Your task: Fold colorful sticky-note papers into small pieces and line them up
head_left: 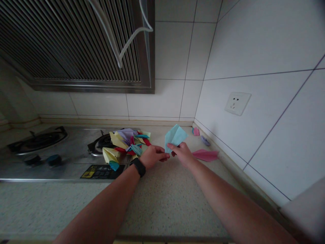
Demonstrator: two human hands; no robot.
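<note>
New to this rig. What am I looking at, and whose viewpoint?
There's no robot: these are a person's bare hands, seen from a camera worn on that person's head, looking forward and down. The right hand pinches a light-blue folded paper piece. The left hand, with a black watch on its wrist, is at the paper's lower corner; whether it grips is unclear. Multicoloured folded papers are heaped on a silver metal gas stove. A pink folded paper piece lies on the pale speckled countertop.
</note>
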